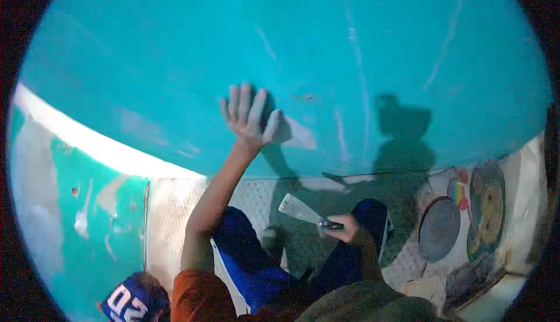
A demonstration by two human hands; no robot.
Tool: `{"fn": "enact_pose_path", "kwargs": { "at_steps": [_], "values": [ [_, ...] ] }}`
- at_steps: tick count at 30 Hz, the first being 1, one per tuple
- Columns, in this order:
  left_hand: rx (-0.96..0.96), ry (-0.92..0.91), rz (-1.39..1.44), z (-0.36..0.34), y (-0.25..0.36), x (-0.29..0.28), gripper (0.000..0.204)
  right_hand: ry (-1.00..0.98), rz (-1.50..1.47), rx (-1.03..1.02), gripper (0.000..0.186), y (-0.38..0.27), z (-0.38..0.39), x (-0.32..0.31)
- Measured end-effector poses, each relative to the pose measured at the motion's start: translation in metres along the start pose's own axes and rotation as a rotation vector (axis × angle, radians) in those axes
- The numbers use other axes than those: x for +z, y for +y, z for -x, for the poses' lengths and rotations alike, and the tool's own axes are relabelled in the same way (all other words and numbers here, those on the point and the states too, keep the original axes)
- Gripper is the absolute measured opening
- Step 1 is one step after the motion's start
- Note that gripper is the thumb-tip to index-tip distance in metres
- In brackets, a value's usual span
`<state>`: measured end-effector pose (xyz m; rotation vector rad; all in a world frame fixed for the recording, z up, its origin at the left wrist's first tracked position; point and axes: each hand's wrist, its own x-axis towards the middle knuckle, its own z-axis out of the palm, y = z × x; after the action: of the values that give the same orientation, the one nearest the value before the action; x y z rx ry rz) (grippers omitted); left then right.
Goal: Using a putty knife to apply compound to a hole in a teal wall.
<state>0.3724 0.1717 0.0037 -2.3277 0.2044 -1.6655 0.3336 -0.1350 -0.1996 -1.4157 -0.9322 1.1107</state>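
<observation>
Gripped in the right hand, a flat, silvery metal scraper pointing toward ten o'clock, at eleven o'clock from there the left hand, fingers spread wide, touching or just before a smooth turquoise painted surface, at three a round grey disc, at eight a dark-blue cap with white markings

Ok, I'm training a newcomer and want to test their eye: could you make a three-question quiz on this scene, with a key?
1. Which hand holds the scraper?
2. True or false: the left hand is clenched in a fist.
3. What colour is the large surface behind the left hand? A) red B) turquoise C) yellow

Key:
1. The right hand.
2. False; it is open and spread.
3. B
</observation>
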Motion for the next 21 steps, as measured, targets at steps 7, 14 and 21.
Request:
{"fn": "enact_pose_path", "kwargs": {
  "at_steps": [7, 14, 21],
  "values": [
    [0.062, -0.088, -0.105, 0.007, -0.006, -0.003, 0.056, -0.217, 0.169, -0.004, 0.051, 0.104, -0.051, 0.02],
    [0.038, -0.06, -0.028, 0.007, 0.008, 0.004, 0.051, -0.064, 0.568, 0.313, 0.063, 0.136, -0.034, -0.008],
    [0.022, -0.059, 0.062, -0.002, 0.01, -0.004, 0.043, -0.257, 0.775, 0.639, 0.06, 0.229, -0.08, -0.028]
  ]
}}
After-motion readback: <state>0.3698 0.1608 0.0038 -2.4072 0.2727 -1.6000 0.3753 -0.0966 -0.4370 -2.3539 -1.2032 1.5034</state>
